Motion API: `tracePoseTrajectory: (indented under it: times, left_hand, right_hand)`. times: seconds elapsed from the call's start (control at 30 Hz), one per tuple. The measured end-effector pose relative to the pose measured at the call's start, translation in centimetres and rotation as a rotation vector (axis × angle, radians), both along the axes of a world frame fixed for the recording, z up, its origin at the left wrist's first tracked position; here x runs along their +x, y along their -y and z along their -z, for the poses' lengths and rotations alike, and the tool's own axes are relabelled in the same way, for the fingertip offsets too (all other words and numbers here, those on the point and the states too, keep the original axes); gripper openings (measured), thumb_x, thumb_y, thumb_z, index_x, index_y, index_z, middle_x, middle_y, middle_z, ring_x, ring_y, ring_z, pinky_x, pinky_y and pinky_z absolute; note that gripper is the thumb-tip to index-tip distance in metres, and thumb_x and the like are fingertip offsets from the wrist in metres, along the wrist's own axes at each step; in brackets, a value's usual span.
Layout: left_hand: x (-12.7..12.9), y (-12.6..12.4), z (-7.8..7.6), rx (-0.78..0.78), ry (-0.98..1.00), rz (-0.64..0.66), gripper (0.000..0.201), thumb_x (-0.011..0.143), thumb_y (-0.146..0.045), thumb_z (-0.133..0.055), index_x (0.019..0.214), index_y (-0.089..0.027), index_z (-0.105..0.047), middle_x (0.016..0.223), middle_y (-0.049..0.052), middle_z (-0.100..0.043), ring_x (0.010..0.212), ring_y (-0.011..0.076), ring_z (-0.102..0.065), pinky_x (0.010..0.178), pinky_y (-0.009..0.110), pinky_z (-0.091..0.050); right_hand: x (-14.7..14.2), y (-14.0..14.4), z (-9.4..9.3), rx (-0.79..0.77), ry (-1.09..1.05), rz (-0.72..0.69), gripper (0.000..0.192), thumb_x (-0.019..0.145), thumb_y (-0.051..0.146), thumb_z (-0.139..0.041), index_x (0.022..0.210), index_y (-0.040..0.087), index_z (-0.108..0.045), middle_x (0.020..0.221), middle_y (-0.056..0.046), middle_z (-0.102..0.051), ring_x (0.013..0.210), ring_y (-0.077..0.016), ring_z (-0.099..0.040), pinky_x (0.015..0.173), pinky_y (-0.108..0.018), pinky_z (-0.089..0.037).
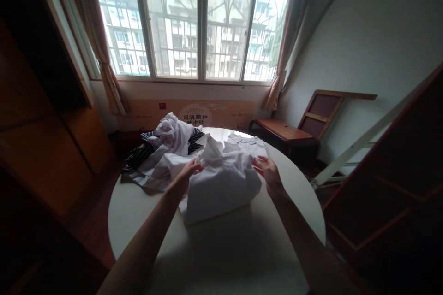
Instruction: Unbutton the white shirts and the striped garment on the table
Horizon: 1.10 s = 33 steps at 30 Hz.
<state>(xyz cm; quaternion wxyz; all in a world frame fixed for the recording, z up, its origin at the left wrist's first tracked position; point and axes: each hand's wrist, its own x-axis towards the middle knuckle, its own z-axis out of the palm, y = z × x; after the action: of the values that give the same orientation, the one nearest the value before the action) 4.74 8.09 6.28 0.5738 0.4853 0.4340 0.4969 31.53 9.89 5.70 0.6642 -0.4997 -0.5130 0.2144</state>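
A white collared shirt lies partly bunched in front of me, its collar towards the window and its lower edge towards me. At its left side, my left hand is closed with the fingers pinching the cloth. My right hand grips the opposite side of the shirt, with the fingers bent over the cloth edge; part of that grip is hidden. Just behind the shirt lies another folded white garment. A crumpled pile of white clothes sits to the left, with a dark striped garment under it.
Everything lies on a round white table. Beyond it, a long printed box stands below the barred window. A wooden chair is at the back right, and a dark wooden panel leans at the right.
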Motion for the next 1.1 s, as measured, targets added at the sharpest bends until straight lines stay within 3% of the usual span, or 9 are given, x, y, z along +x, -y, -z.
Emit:
tracePoseTrajectory:
  times: [0.07, 0.13, 0.27, 0.43, 0.53, 0.63, 0.7, 0.9, 1.1]
  left_hand:
    - [0.2, -0.6, 0.6, -0.009, -0.086, 0.05, 0.04, 0.056, -0.018, -0.055, 0.096, -0.012, -0.054, 0.067, -0.001, -0.058, 0.056, 0.0101, -0.05, 0.053, 0.02, -0.037]
    - [0.8, -0.9, 1.2, 0.008, -0.187, 0.069, 0.041, 0.056, -0.015, -0.053, 0.097, -0.012, -0.053, 0.07, 0.001, -0.059, 0.058, 0.0114, -0.051, 0.054, 0.02, -0.037]
    - [1.7, -0.8, 2.4, 0.113, -0.558, -0.075, 0.033, 0.063, -0.019, -0.051, 0.095, -0.013, -0.054, 0.079, 0.005, -0.061, 0.071, 0.0177, -0.055, 0.063, 0.026, -0.041]
    - [2.8, 0.4, 2.4, 0.476, -1.034, -0.44, 0.035, 0.066, -0.012, -0.049, 0.101, -0.014, -0.049, 0.102, 0.012, -0.054, 0.1, 0.0264, -0.048, 0.086, 0.038, -0.036]
    - [4.4, 1.3, 1.5, 0.765, -1.009, -0.424, 0.024, 0.069, -0.006, -0.042, 0.09, -0.016, -0.049, 0.092, 0.009, -0.053, 0.092, 0.0222, -0.05, 0.082, 0.035, -0.039]
    - [6.0, 2.2, 1.0, 0.961, -0.873, -0.062, 0.015, 0.071, -0.007, -0.042, 0.08, -0.018, -0.048, 0.079, 0.004, -0.052, 0.074, 0.0157, -0.051, 0.068, 0.027, -0.042]
    - [6.7, 2.5, 1.4, 0.972, -0.805, 0.116, 0.013, 0.072, -0.009, -0.044, 0.08, -0.018, -0.047, 0.079, 0.003, -0.053, 0.071, 0.0146, -0.05, 0.066, 0.025, -0.042]
    - [6.5, 1.2, 3.7, 0.744, -0.769, -0.039, 0.024, 0.071, -0.008, -0.045, 0.094, -0.016, -0.049, 0.096, 0.01, -0.053, 0.093, 0.0224, -0.049, 0.085, 0.035, -0.038]
    - [6.3, 0.1, 4.6, 0.644, -0.607, 0.003, 0.018, 0.079, -0.019, -0.045, 0.088, -0.018, -0.06, 0.093, 0.008, -0.059, 0.091, 0.0218, -0.052, 0.09, 0.034, -0.036]
  right_hand:
    - [-0.7, 0.9, -0.4, 0.073, 0.066, 0.187, 0.02, 0.068, 0.029, -0.055, 0.083, 0.018, -0.05, 0.083, -0.006, -0.059, 0.073, -0.0176, -0.055, 0.065, -0.032, -0.045]
    - [-2.0, 1.9, -0.7, 0.131, 0.207, 0.241, 0.017, 0.073, 0.031, -0.05, 0.083, 0.018, -0.048, 0.08, -0.005, -0.056, 0.07, -0.0162, -0.053, 0.065, -0.03, -0.044]
    - [-5.5, 3.2, 0.3, -0.03, 0.606, -0.063, 0.021, 0.072, 0.037, -0.055, 0.074, 0.018, -0.045, 0.065, -0.001, -0.052, 0.056, -0.014, -0.048, 0.054, -0.026, -0.038]
    - [-7.8, 2.8, 2.6, -0.293, 0.866, -0.139, 0.01, 0.072, 0.024, -0.053, 0.077, 0.016, -0.051, 0.071, -0.005, -0.059, 0.062, -0.0154, -0.053, 0.057, -0.025, -0.036]
    - [-7.7, 2.2, 3.1, -0.348, 0.927, -0.139, 0.008, 0.073, 0.018, -0.049, 0.069, 0.015, -0.055, 0.069, -0.006, -0.061, 0.062, -0.0145, -0.054, 0.058, -0.024, -0.035]
    - [-7.2, 1.7, 3.3, -0.349, 0.901, -0.158, 0.01, 0.072, 0.018, -0.05, 0.067, 0.015, -0.058, 0.071, -0.007, -0.064, 0.066, -0.0157, -0.055, 0.06, -0.024, -0.034]
    - [-6.9, 1.6, 3.4, -0.293, 0.831, -0.195, 0.007, 0.069, 0.016, -0.054, 0.065, 0.017, -0.059, 0.07, -0.007, -0.064, 0.065, -0.0166, -0.055, 0.059, -0.025, -0.034]
    - [-6.7, 2.0, 2.0, -0.2, 0.648, -0.162, 0.015, 0.069, 0.025, -0.058, 0.055, 0.02, -0.057, 0.057, -0.004, -0.06, 0.054, -0.0158, -0.051, 0.054, -0.026, -0.031]
    - [-6.6, 2.7, 1.3, -0.144, 0.599, -0.321, 0.013, 0.072, 0.022, -0.049, 0.062, 0.018, -0.056, 0.06, -0.001, -0.058, 0.056, -0.0138, -0.049, 0.054, -0.025, -0.033]
